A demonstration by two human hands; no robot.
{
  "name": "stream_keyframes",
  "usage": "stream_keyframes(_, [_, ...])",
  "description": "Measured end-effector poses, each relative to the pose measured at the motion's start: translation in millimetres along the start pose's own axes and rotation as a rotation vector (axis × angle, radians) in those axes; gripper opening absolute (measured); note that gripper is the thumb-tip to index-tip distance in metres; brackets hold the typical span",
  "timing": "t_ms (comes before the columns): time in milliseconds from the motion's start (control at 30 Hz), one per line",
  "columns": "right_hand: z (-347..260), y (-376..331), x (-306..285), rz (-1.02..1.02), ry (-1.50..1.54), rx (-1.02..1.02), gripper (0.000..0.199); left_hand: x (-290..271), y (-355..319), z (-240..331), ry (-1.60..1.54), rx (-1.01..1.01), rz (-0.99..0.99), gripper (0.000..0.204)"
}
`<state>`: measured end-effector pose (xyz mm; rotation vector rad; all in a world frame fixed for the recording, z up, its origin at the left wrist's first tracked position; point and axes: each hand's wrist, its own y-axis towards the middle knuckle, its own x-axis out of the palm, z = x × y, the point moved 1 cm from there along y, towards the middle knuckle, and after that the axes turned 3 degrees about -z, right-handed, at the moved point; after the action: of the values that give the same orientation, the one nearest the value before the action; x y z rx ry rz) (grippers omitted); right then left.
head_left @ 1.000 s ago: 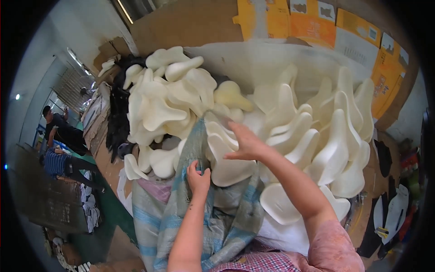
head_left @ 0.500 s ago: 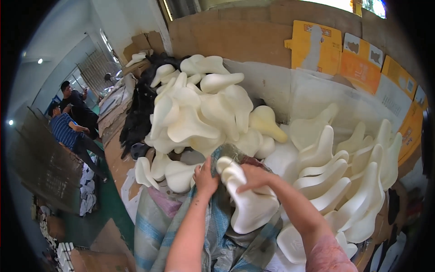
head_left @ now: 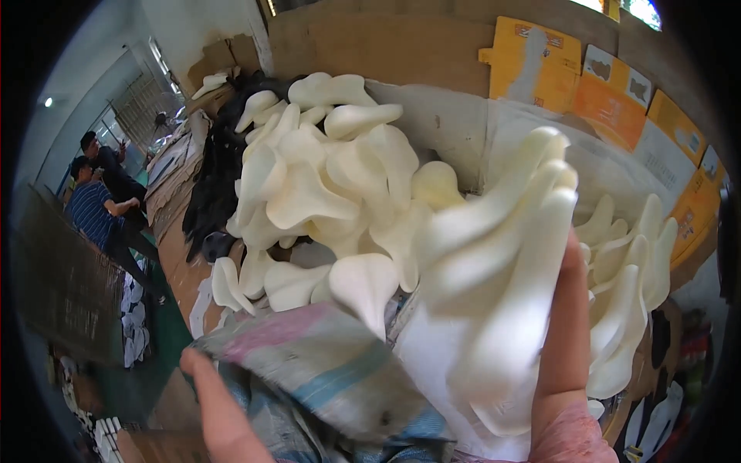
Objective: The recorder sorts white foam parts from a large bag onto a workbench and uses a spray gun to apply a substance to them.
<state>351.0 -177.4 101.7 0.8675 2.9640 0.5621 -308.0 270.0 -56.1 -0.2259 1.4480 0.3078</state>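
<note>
My left hand (head_left: 194,360), at lower left, is closed on the rim of a woven grey-green sack (head_left: 340,378) with blue and pink stripes. The sack spreads sideways from it below the pile. My right hand (head_left: 571,253) is raised at right of centre, mostly hidden behind a nested stack of cream foam bicycle saddle pads (head_left: 502,255) that it holds. The stack stands nearly upright, smeared by motion. Just beyond the sack lies a large heap of similar loose pads (head_left: 309,185); one pad (head_left: 365,284) rests at its near edge, narrow end toward me.
More nested pads (head_left: 625,309) stand at the right. Black pieces (head_left: 212,177) lie along the heap's left side. Cardboard (head_left: 386,50) and a pale low wall (head_left: 440,123) close off the back. Two people (head_left: 100,208) stand on the far left, beyond the table edge.
My right hand has lifted the pads up and right, out of the sack. My left hand has moved left and down, pulling the sack's rim across. The view has shifted slightly.
</note>
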Motion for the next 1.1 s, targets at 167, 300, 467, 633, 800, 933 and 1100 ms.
stream_keyframes(167, [80,45,12,0.090,-0.148,0.290,0.064,-19,-45,-71,-1.243,-0.397,-0.280,0.054])
stream_keyframes(300, [144,19,-10,0.223,-0.409,0.447,0.060,-102,-158,-48,-1.182,-0.086,-0.269,0.056])
stream_keyframes(467, [152,13,-26,0.240,-0.361,0.353,0.065,-181,-293,-66,-1.234,0.206,-0.512,0.037])
stream_keyframes(633, [221,33,-1,0.260,-0.509,0.429,0.089,-136,-334,-103,-1.068,0.313,-0.730,0.034])
stream_keyframes(800, [182,42,39,0.252,-0.460,0.592,0.115,-144,-349,-151,-1.052,0.161,-0.757,0.034])
stream_keyframes(933, [200,56,-73,0.219,-0.463,0.509,0.119,-164,-349,-126,-0.462,0.431,-0.496,0.071])
stream_keyframes(1100, [178,67,-28,0.028,-0.395,0.618,0.091,-96,-395,-161,0.061,0.250,-0.447,0.073])
